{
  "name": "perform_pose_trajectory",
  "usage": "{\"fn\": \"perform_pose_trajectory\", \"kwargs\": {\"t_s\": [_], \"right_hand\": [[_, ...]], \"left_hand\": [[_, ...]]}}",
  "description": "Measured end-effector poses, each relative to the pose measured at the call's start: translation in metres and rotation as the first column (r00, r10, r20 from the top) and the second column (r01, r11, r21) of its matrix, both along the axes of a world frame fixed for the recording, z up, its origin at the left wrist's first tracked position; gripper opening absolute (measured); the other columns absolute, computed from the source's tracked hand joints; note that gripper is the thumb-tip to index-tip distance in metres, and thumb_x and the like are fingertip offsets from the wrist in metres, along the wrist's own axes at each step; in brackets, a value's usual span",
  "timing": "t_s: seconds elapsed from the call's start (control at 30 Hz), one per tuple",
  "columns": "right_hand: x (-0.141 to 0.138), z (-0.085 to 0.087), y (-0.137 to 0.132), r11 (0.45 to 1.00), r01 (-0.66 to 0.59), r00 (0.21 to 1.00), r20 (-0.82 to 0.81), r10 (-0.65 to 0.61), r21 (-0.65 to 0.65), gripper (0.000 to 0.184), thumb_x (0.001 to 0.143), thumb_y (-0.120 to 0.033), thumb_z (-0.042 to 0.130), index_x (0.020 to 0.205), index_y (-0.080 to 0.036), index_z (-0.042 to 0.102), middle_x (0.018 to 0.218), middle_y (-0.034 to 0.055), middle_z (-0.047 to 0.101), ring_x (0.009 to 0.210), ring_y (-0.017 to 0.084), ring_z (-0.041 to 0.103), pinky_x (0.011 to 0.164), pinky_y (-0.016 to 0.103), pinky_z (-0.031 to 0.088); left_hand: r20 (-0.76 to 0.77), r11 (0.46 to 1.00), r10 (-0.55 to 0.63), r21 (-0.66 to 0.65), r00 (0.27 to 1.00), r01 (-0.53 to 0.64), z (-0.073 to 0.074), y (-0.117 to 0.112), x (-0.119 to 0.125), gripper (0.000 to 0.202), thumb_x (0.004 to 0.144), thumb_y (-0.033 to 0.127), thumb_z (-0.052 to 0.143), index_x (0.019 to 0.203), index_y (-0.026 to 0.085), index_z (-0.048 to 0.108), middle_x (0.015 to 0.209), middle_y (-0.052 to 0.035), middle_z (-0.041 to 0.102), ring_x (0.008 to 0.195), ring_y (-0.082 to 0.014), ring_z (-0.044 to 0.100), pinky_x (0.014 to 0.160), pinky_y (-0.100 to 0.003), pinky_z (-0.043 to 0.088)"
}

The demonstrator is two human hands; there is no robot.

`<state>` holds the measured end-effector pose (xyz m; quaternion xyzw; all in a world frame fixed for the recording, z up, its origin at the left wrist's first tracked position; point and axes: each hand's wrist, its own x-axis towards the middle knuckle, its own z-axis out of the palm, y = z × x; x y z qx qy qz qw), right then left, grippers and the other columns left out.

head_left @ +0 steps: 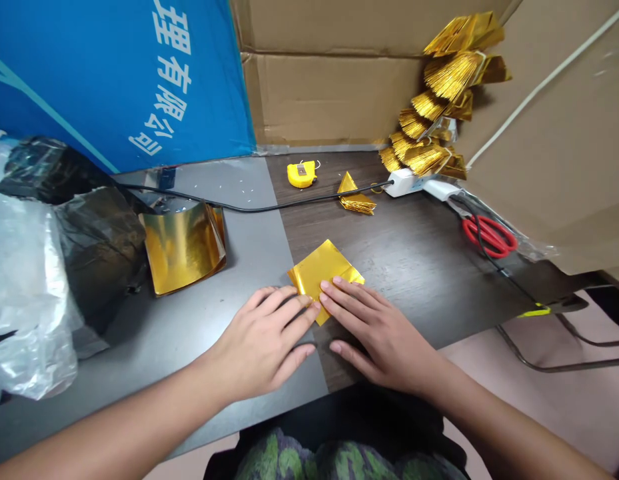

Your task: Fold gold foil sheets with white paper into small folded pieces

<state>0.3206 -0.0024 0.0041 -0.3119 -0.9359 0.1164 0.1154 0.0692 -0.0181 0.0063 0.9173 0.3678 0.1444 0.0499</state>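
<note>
On my feed, the 2 hands are coming in from the bottom of the frame, forearms angling inward and wrists low over the desk. The left hand [262,340] is lying palm down and flat, its fingers [289,301] stretched toward the foil, with the tips touching the near edge. The right hand [379,337] is resting palm down too, its fingers [346,297] spread over the lower right part of the gold foil square [322,277]. Neither hand is clenched or pinching; both are open and pressing lightly. That square is sitting diamond-wise between the fingertips, on the dark wood-grain desk [419,267] beside the grey mat [189,333]. Just ahead, 1 folded gold foil piece [356,197] is lying near a yellow tape measure [302,173]. To the left, a curled stack of gold foil sheets [183,247] is sitting on the mat. Off to the right, red scissors [489,237] are lying on the desk.
</note>
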Motion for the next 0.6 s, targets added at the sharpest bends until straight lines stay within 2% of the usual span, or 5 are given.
{"fn": "perform_pose_trajectory", "kwargs": {"t_s": [0.17, 0.27, 0.4, 0.5, 0.6], "right_hand": [[0.02, 0.001, -0.008, 0.989, -0.145, 0.989, -0.002, 0.145, 0.023, 0.084, 0.091, -0.069, 0.058, 0.148, -0.008, 0.048, 0.152, 0.0149, 0.05, 0.143, 0.033, 0.045, 0.113, 0.054, 0.044], [0.032, -0.003, -0.018, 0.972, -0.204, 0.975, -0.067, 0.213, 0.12, 0.04, 0.104, -0.035, 0.052, 0.137, -0.013, 0.06, 0.143, 0.0075, 0.062, 0.135, 0.025, 0.054, 0.115, 0.048, 0.042], [0.04, -0.004, -0.028, 0.966, -0.217, 0.933, -0.262, 0.248, 0.141, 0.027, 0.104, -0.013, 0.046, 0.116, -0.013, 0.071, 0.117, 0.0073, 0.076, 0.114, 0.021, 0.067, 0.096, 0.04, 0.054], [0.036, 0.008, -0.028, 0.99, -0.143, 0.836, -0.536, 0.121, 0.0, 0.016, 0.097, -0.01, 0.06, 0.108, -0.013, 0.07, 0.099, 0.0079, 0.078, 0.093, 0.017, 0.073, 0.078, 0.033, 0.059], [0.025, 0.026, -0.017, 0.961, 0.001, 0.73, -0.657, -0.189, -0.276, 0.012, 0.095, -0.014, 0.063, 0.099, -0.02, 0.073, 0.092, 0.0064, 0.074, 0.083, 0.017, 0.073, 0.068, 0.03, 0.061]], "left_hand": [[0.102, 1.0, 0.021, 0.017, 0.995, -0.023, -0.001, 0.004, -0.005, 0.036, 0.099, 0.037, 0.051, 0.125, 0.016, 0.064, 0.118, -0.0082, 0.068, 0.102, -0.0256, 0.053, 0.083, -0.04, 0.037], [0.208, 0.998, 0.064, -0.042, 0.976, -0.056, -0.002, 0.009, -0.009, 0.031, 0.099, 0.03, 0.051, 0.124, 0.016, 0.064, 0.118, -0.0083, 0.067, 0.101, -0.0238, 0.053, 0.082, -0.04, 0.038], [0.351, 0.987, 0.105, -0.151, 0.931, -0.055, -0.003, 0.014, -0.014, 0.029, 0.1, 0.02, 0.046, 0.124, 0.015, 0.062, 0.112, -0.0087, 0.067, 0.1, -0.0207, 0.054, 0.087, -0.038, 0.042], [0.447, 0.984, 0.089, -0.18, 0.89, -0.008, -0.003, 0.016, -0.017, 0.029, 0.101, 0.019, 0.043, 0.123, 0.015, 0.062, 0.107, -0.0087, 0.067, 0.098, -0.019, 0.057, 0.087, -0.037, 0.043], [0.517, 0.972, 0.092, -0.233, 0.851, 0.036, -0.003, 0.017, -0.02, 0.031, 0.104, 0.025, 0.039, 0.125, 0.017, 0.06, 0.106, -0.0084, 0.068, 0.096, -0.0185, 0.059, 0.086, -0.036, 0.045]]}}
